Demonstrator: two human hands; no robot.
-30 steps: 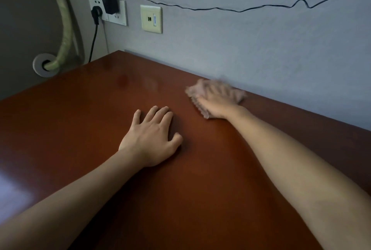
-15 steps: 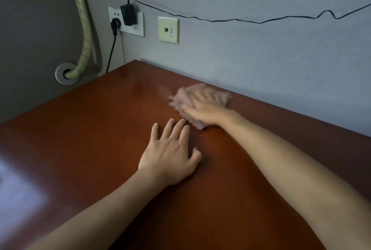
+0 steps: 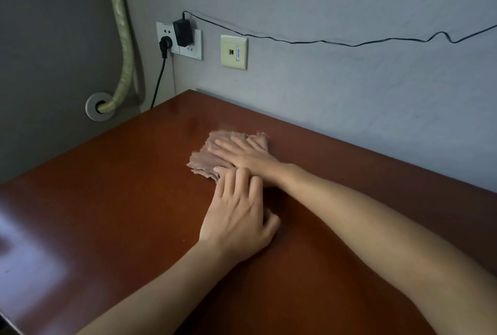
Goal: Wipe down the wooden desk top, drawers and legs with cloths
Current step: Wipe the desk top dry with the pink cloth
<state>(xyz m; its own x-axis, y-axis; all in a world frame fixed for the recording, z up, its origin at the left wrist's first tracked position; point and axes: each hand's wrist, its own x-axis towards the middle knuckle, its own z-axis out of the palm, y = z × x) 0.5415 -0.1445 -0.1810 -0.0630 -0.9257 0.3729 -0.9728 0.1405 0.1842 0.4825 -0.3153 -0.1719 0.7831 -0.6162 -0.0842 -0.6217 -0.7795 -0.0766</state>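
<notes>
A reddish-brown wooden desk top (image 3: 113,200) fills the lower part of the view, pushed against a grey wall. A folded pinkish cloth (image 3: 207,157) lies on it near the back edge. My right hand (image 3: 242,154) presses flat on the cloth with straight fingers. My left hand (image 3: 239,216) rests palm down on the wood just in front of it, its fingertips at the cloth's near edge beside my right wrist. Drawers and legs are out of view.
On the wall sit a socket plate (image 3: 178,40) with a black adapter (image 3: 183,32) and plug, and a beige data outlet (image 3: 234,52). A thin black cable (image 3: 349,44) runs right. A green hose (image 3: 122,36) enters a round wall fitting (image 3: 92,109) at the left.
My right hand has slid the cloth leftward along the back of the desk top. My left hand stayed flat on the wood, and its fingers now reach the cloth's edge.
</notes>
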